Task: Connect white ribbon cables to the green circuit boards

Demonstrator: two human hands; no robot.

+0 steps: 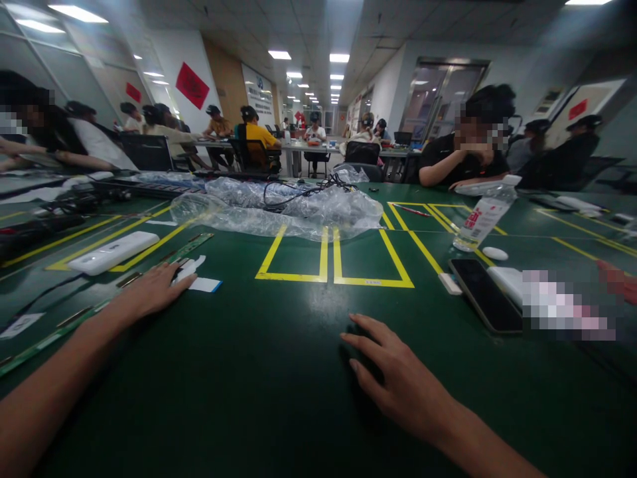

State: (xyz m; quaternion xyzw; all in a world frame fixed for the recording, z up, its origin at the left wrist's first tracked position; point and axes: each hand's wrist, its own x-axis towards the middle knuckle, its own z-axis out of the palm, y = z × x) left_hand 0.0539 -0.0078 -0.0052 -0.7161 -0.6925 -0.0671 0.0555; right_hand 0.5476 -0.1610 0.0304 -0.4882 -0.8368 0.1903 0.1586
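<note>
The left forearm (64, 372) partly hides a green circuit board (30, 350); pixelation obscures 1 item (562, 305) beside the smartphone (485, 295).

Shows two bare forearms (70, 372), slender and smooth in outline, narrowing toward the wrists (440, 415). Has a bare left hand (149, 290) and a bare right hand (401, 368), both with long, slim fingers (371, 350).

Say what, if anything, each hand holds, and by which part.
The right hand holds nothing. The left hand is at the green strip and white flat cable; any grip there cannot be told.
</note>
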